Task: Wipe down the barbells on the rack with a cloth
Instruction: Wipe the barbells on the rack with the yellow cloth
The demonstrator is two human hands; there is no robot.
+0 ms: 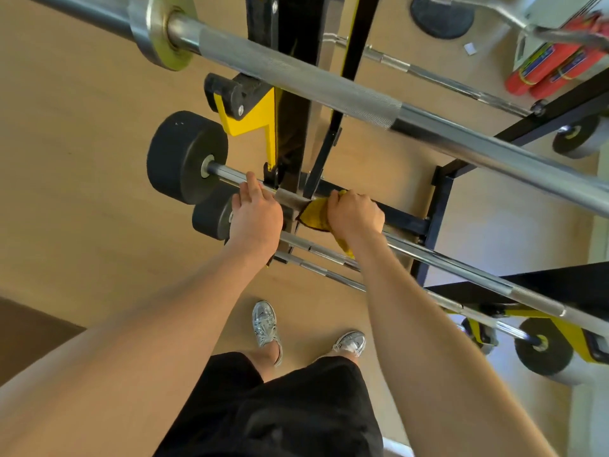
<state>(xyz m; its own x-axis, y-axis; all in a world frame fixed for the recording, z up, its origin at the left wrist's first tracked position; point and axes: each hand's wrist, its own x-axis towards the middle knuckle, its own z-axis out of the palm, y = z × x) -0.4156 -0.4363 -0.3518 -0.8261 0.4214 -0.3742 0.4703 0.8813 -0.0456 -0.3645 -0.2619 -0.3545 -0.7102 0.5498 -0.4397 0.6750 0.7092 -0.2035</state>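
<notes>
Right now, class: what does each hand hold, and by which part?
The right hand clutches the bunched yellow cloth against the barbell shaft; the left hand grips that shaft near the black plate.

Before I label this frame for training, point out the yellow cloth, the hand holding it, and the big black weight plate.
yellow cloth [314,215]: head view, on the fold left of the hand.
right hand [356,214]: head view, back of the hand.
black weight plate [179,156]: head view, outer face.

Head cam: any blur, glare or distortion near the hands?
Head view: hands sharp, left hand on the barbell, right hand gripping the yellow cloth; glare streaks on the chrome; wide-angle stretches the forearms; top-right corner smeared.
</notes>
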